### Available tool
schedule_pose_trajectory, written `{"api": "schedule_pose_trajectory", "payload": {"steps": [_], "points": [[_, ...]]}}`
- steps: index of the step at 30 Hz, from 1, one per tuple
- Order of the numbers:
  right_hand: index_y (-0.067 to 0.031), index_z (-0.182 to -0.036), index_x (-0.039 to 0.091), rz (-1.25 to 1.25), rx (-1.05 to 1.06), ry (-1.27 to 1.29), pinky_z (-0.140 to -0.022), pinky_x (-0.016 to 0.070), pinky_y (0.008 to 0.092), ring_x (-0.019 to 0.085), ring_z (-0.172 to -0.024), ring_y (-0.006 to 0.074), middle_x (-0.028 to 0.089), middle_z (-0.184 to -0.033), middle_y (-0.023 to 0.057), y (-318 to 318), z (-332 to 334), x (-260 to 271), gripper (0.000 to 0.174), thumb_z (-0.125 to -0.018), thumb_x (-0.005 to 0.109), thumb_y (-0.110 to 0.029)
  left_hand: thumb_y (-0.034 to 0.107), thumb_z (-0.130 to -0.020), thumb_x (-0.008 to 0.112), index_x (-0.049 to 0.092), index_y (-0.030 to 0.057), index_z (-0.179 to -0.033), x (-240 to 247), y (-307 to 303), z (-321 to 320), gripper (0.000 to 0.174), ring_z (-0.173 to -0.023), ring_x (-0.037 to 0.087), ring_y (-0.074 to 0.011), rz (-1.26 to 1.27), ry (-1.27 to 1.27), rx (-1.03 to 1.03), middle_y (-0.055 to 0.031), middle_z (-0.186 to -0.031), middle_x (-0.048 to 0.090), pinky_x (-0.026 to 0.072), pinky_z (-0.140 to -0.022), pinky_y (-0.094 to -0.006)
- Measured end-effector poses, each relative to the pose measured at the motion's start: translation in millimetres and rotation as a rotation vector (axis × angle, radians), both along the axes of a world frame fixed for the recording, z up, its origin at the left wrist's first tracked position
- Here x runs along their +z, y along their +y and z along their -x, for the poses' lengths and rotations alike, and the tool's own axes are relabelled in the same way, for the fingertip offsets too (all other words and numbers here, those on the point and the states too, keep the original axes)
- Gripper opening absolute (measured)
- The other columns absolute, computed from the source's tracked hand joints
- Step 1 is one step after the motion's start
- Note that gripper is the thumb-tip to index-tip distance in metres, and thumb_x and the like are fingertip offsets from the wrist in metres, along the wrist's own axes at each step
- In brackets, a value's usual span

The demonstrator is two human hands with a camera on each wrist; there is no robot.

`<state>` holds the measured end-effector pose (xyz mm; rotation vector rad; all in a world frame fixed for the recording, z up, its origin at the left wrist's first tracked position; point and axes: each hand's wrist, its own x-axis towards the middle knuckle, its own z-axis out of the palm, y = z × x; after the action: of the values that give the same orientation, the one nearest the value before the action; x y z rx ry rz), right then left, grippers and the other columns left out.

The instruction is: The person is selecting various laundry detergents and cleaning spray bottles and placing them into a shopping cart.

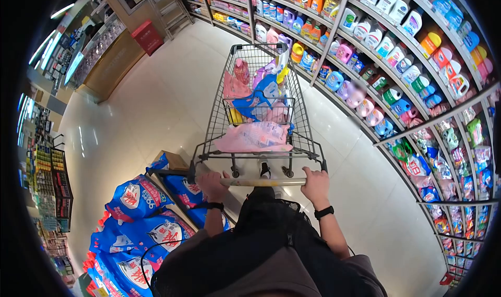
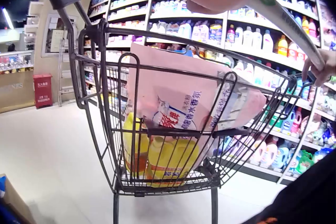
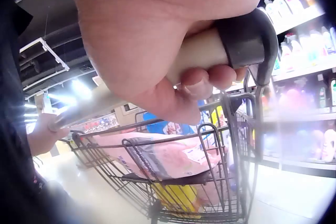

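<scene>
Both hands grip the pale handlebar [image 1: 263,182] of a wire shopping cart [image 1: 213,114]. The left hand [image 1: 212,186] holds its left end and the right hand [image 1: 316,185] its right end, with fingers curled round the bar in the right wrist view. A pink bag of laundry powder [image 1: 255,137] lies nearest the handle. Below it, yellow bottles [image 2: 170,155] stand in the basket, seen through the wires in the left wrist view. Farther forward lie a blue bag [image 1: 263,96], pink bags [image 1: 236,86] and a purple package [image 1: 259,76].
Shelves [image 1: 334,41] packed with detergent bottles curve along the right side. Stacked blue laundry powder bags [image 1: 138,198] stand close at the left, beside a cardboard box [image 1: 176,160]. A red bin [image 1: 148,37], a ladder [image 1: 168,7] and a counter [image 1: 107,67] are ahead left.
</scene>
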<state>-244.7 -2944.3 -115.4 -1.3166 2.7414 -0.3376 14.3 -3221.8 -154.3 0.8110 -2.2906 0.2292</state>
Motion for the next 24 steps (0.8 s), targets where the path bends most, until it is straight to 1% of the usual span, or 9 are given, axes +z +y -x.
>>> {"api": "schedule_pose_trajectory", "payload": {"steps": [1, 5, 8, 12, 14, 16, 18, 20, 24], "points": [[-0.0150, -0.108, 0.070, 0.021, -0.025, 0.003, -0.077, 0.0465, 0.0393, 0.068, -0.080, 0.0250, 0.070, -0.077, 0.0052, 12.5, -4.0, 1.8, 0.041, -0.067, 0.068, -0.008, 0.027, -0.078, 0.074, 0.050, 0.0148, -0.061, 1.5, 15.3, -2.4, 0.032, -0.065, 0.055, -0.0280, 0.011, -0.001, -0.004, -0.0046, -0.062, 0.052, 0.0400, -0.069, -0.0423], [-0.0154, -0.099, 0.072, 0.061, -0.055, 0.020, -0.076, 0.0456, 0.0390, 0.066, -0.077, 0.0246, 0.070, -0.075, 0.0042, 61.4, -13.2, 2.2, 0.035, -0.065, 0.068, -0.007, 0.028, -0.078, 0.076, 0.048, 0.0168, -0.059, -0.6, 54.5, -11.8, 0.036, -0.060, 0.052, -0.0243, 0.101, -0.027, -0.065, -0.0024, -0.059, 0.047, 0.0385, -0.065, -0.0388], [-0.0143, -0.100, 0.072, 0.051, -0.051, 0.035, -0.077, 0.0449, 0.0379, 0.066, -0.077, 0.0233, 0.071, -0.078, 0.0033, 89.7, -25.6, -3.0, 0.036, -0.065, 0.069, -0.009, 0.030, -0.080, 0.077, 0.047, 0.0175, -0.059, -1.2, 73.6, -19.6, 0.038, -0.058, 0.052, -0.0224, 0.080, -0.014, -0.110, -0.0015, -0.059, 0.047, 0.0380, -0.064, -0.0367], [-0.0148, -0.088, 0.070, 0.129, -0.105, 0.088, -0.072, 0.0431, 0.0388, 0.063, -0.073, 0.0239, 0.067, -0.071, 0.0021, 116.5, -44.5, -9.5, 0.025, -0.064, 0.067, -0.007, 0.033, -0.081, 0.079, 0.047, 0.0174, -0.060, 6.1, 90.4, -23.6, 0.041, -0.058, 0.052, -0.0217, 0.026, -0.009, -0.185, -0.0013, -0.059, 0.048, 0.0378, -0.064, -0.0367], [-0.0149, -0.088, 0.069, 0.120, -0.116, 0.103, -0.072, 0.0427, 0.0380, 0.063, -0.072, 0.0230, 0.067, -0.072, 0.0016, 130.2, -53.7, -11.7, 0.025, -0.063, 0.068, -0.009, 0.037, -0.078, 0.083, 0.049, 0.0174, -0.062, 8.4, 99.0, -29.0, 0.042, -0.059, 0.054, -0.0248, -0.041, -0.022, -0.242, -0.0015, -0.061, 0.052, 0.0372, -0.068, -0.0391], [-0.0151, -0.087, 0.068, 0.106, -0.126, 0.115, -0.072, 0.0423, 0.0372, 0.063, -0.072, 0.0222, 0.067, -0.073, 0.0011, 144.2, -64.2, -12.4, 0.026, -0.062, 0.070, -0.010, 0.039, -0.078, 0.084, 0.050, 0.0174, -0.062, 10.7, 106.3, -31.9, 0.043, -0.059, 0.055, -0.0247, -0.054, -0.014, -0.265, -0.0012, -0.061, 0.052, 0.0373, -0.068, -0.0389], [-0.0149, -0.083, 0.066, 0.151, -0.160, 0.120, -0.070, 0.0426, 0.0383, 0.062, -0.070, 0.0230, 0.065, -0.069, 0.0013, 156.6, -75.5, -14.0, 0.021, -0.063, 0.068, -0.008, 0.041, -0.078, 0.085, 0.051, 0.0175, -0.062, 13.7, 112.7, -33.7, 0.044, -0.060, 0.055, -0.0246, -0.067, -0.005, -0.288, -0.0010, -0.061, 0.053, 0.0374, -0.068, -0.0386], [-0.0150, -0.081, 0.064, 0.155, -0.184, 0.143, -0.070, 0.0421, 0.0384, 0.061, -0.069, 0.0229, 0.064, -0.068, 0.0012, 167.1, -86.5, -17.2, 0.020, -0.063, 0.068, -0.008, 0.040, -0.081, 0.084, 0.050, 0.0184, -0.062, 17.0, 117.2, -33.8, 0.045, -0.059, 0.055, -0.0200, -0.052, -0.002, -0.348, 0.0003, -0.060, 0.051, 0.0382, -0.063, -0.0357], [-0.0167, -0.078, 0.059, 0.144, -0.246, 0.262, -0.067, 0.0397, 0.0380, 0.059, -0.067, 0.0214, 0.060, -0.067, -0.0010, 190.2, -106.7, -29.7, 0.022, -0.061, 0.072, -0.012, 0.041, -0.081, 0.084, 0.051, 0.0189, -0.063, 11.9, 123.0, -33.8, 0.044, -0.058, 0.055, -0.0195, -0.044, 0.015, -0.425, 0.0008, -0.060, 0.051, 0.0381, -0.062, -0.0350]]}}
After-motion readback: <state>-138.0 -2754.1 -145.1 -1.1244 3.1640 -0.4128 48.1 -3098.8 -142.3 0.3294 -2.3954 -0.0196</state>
